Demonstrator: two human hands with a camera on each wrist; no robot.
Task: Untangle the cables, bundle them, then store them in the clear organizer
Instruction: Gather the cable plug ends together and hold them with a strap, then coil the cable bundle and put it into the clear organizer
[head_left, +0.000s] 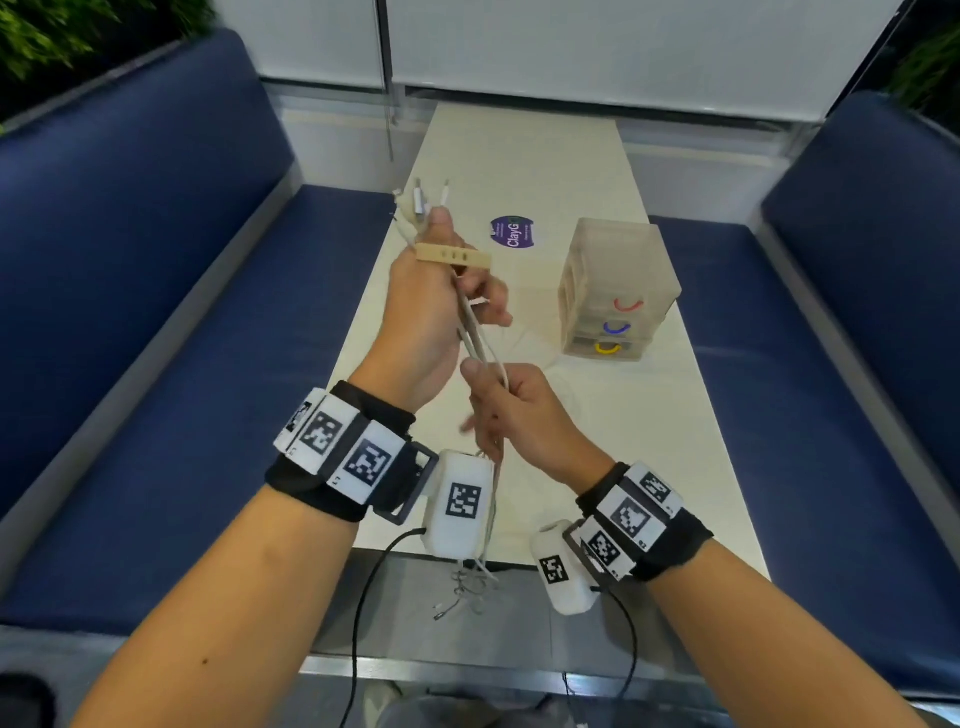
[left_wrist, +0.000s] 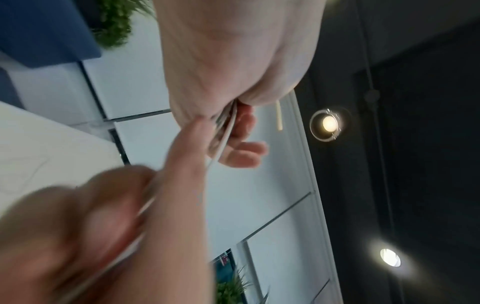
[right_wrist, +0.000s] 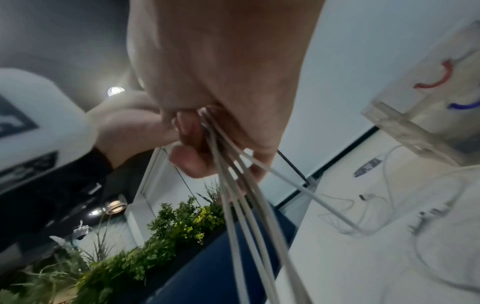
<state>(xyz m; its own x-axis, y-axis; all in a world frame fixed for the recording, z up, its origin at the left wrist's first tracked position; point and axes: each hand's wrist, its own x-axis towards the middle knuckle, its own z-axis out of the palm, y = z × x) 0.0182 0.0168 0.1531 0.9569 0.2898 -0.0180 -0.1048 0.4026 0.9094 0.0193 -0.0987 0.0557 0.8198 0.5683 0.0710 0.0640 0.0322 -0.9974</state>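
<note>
My left hand (head_left: 441, 291) is raised over the table and grips the upper end of several white cables (head_left: 475, 343), whose plug ends (head_left: 421, 200) stick out above the fist. A tan strap (head_left: 453, 255) with slots lies across the same hand. Lower down, my right hand (head_left: 511, 402) grips the same cable bunch (right_wrist: 233, 185), and the free ends (head_left: 467, 587) hang below the table's near edge. The clear organizer (head_left: 615, 291) stands at the right of the table, with a red (head_left: 628, 304), a blue and a yellow drawer handle.
A long cream table (head_left: 597, 467) runs between two blue benches (head_left: 182, 364). More white cable (right_wrist: 376, 205) lies loose on the table near the organizer. A round purple sticker (head_left: 511, 232) sits on the tabletop beyond my left hand.
</note>
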